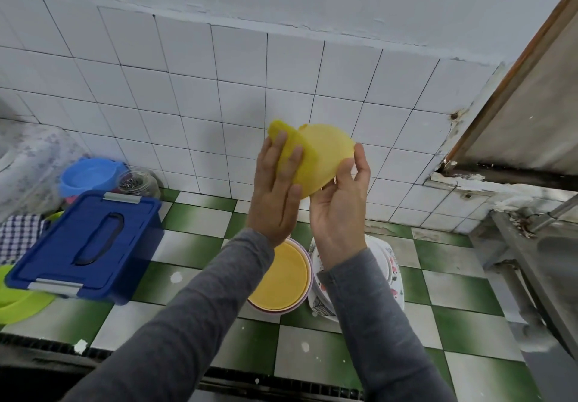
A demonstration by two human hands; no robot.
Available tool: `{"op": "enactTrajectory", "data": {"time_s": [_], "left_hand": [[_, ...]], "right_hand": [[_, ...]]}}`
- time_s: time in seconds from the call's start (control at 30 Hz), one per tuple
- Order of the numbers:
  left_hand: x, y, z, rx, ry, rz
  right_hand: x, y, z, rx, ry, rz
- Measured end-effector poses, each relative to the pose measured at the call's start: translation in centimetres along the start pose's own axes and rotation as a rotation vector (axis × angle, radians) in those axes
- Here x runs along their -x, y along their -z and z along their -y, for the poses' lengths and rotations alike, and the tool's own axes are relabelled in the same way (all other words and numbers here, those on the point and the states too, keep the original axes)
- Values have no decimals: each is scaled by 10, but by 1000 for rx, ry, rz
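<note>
Bowl (327,154), yellow, is held up before the tiled wall, above the table (194,235). It is round, tipped on edge, with its domed side turned up and right. Right hand (341,204) fingers are curled round its lower rim. Left hand (275,189) fingers are straight and together, pressing a yellow cloth (276,125) on its left side. Stacked plates (281,276) sit below.

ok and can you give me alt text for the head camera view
A person's right hand holds up a yellow bowl while the left hand presses a yellow cloth flat against it, in front of a white tiled wall. Below, stacked dishes and a blue lidded box sit on a green and white checked counter.
</note>
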State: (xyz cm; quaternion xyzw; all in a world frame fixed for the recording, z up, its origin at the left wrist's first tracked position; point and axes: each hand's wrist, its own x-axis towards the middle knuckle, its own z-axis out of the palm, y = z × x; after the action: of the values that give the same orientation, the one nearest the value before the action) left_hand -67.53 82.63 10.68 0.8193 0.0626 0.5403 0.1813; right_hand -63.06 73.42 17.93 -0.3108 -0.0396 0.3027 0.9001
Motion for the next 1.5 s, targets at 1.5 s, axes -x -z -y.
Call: {"op": "enactTrajectory", "data": {"time_s": [1.5], "left_hand": [[4, -11, 5, 55, 136, 0]], "right_hand": [[-2, 2, -12, 306, 92, -59]]}}
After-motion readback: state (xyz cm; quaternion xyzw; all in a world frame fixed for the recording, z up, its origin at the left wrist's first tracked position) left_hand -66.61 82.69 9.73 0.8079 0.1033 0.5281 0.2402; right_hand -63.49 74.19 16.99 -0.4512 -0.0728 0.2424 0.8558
